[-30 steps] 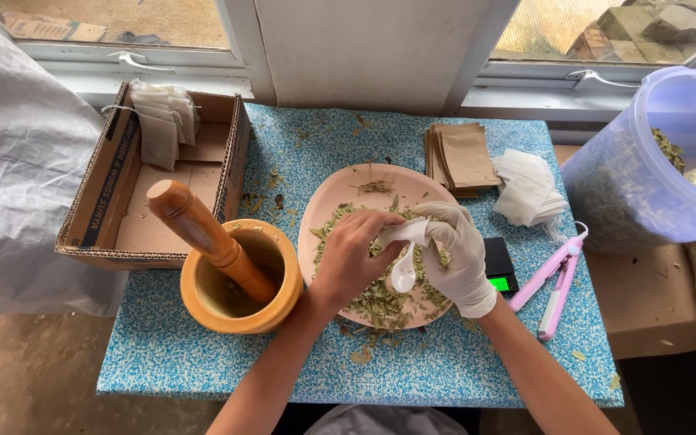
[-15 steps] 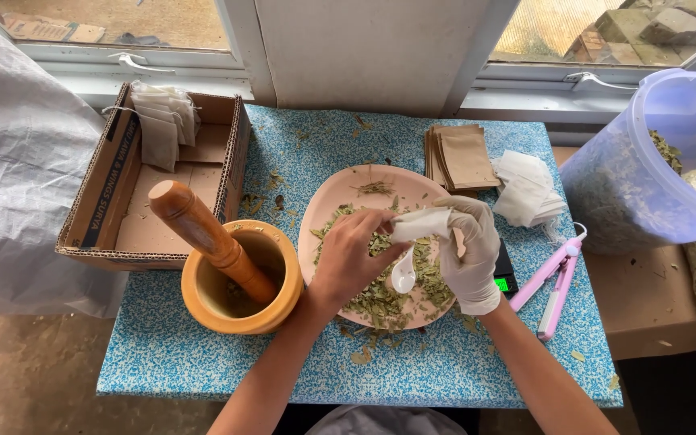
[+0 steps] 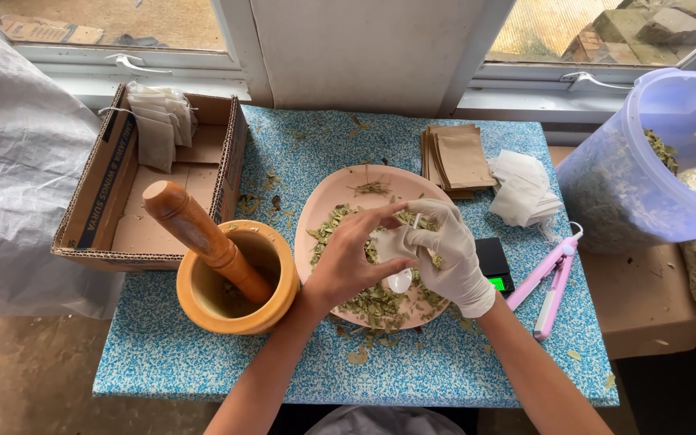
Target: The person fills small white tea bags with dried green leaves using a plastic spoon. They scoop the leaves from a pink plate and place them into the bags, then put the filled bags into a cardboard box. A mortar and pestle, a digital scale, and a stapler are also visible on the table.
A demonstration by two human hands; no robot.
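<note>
My left hand (image 3: 348, 262) and gloved right hand (image 3: 449, 250) meet over the pink plate (image 3: 324, 211) of dried leaves (image 3: 376, 302), fingers pinched together on a small white bag (image 3: 396, 244). A mortar (image 3: 239, 282) stands just left of the plate.

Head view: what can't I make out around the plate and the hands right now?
- White sachet: mostly covered by the left hand and gloved right hand; whether it is filled cannot be told.
- Pink plate: its middle is hidden by both hands.
- Small scale: partly behind the right wrist.
- Plastic tub: cut off by the right edge.
- Mortar: contents shadowed by the pestle.
</note>
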